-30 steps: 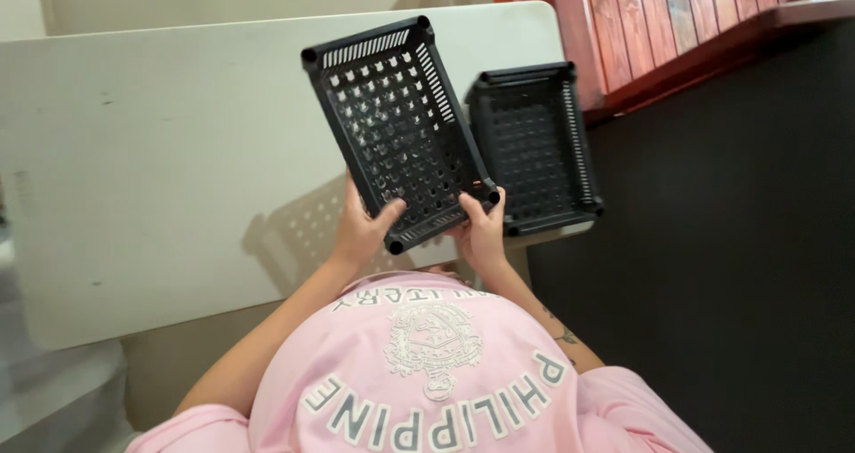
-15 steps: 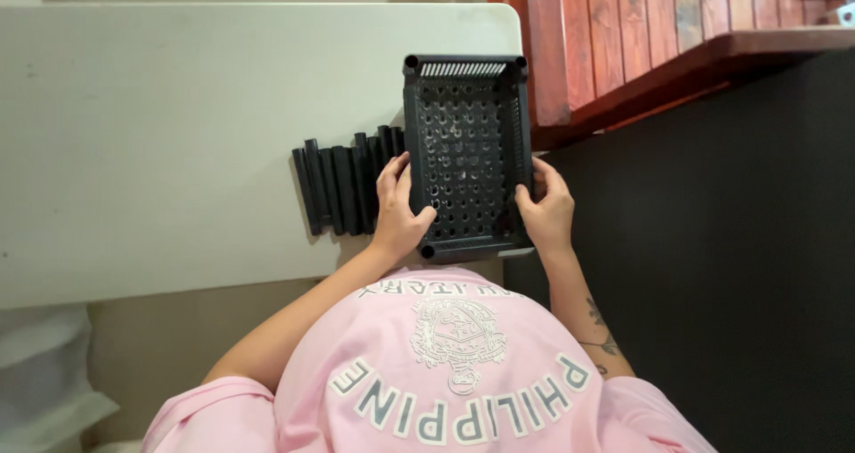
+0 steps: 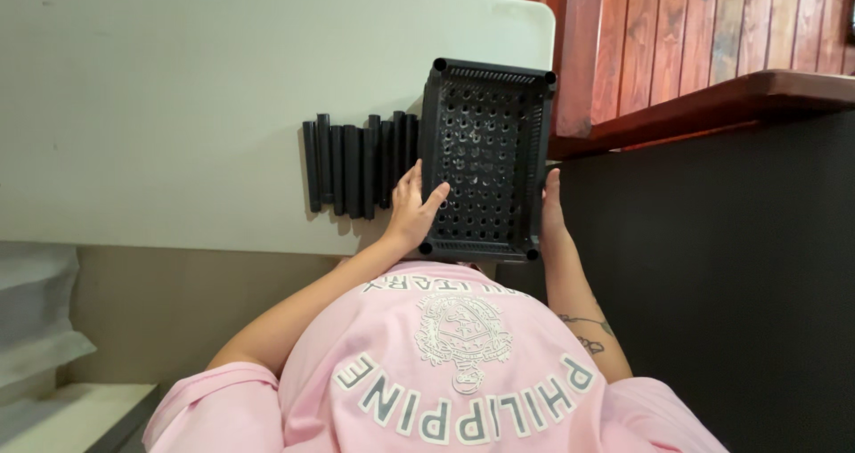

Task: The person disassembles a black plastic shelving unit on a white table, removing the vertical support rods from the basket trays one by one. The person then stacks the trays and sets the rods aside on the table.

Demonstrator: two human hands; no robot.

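Observation:
A black perforated plastic basket [image 3: 484,159] sits at the right end of the white table [image 3: 178,106], stacked over another black basket that is mostly hidden under it. My left hand [image 3: 412,211] grips the basket's near left side, thumb on its holed bottom. My right hand [image 3: 551,214] presses flat against its right wall. A row of several black plastic tubes [image 3: 356,163] lies on the table just left of the basket, touching my left hand's side.
A reddish wooden plank wall and ledge [image 3: 712,79] rise right of the table, with a dark wall [image 3: 739,266] below. A white bag or cloth [image 3: 36,310] lies at lower left. My pink shirt [image 3: 445,373] fills the bottom.
The basket I held tilted above the table has been carried right and set down onto the second basket. My hands slid to its sides. The black tubes came into view.

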